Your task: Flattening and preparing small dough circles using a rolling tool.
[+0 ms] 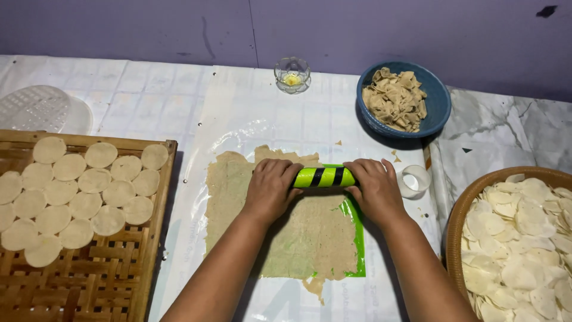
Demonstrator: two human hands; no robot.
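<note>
Evidently both hands' fingers, left hand (269,189) and right hand (375,189), wrap the striped roller (325,176) near the dough sheet's (298,238) far edge.

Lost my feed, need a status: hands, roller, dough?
Both hands, left and right, gripping the green-and-black roller. Roller lies across the flattened dough sheet. Small white cup beside the right hand.

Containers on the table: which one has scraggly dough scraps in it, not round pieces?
The blue bowl at the back right. It holds crumpled, ragged scraps, while the woven bamboo tray on the left and the round basket on the right hold flat round discs.
</note>
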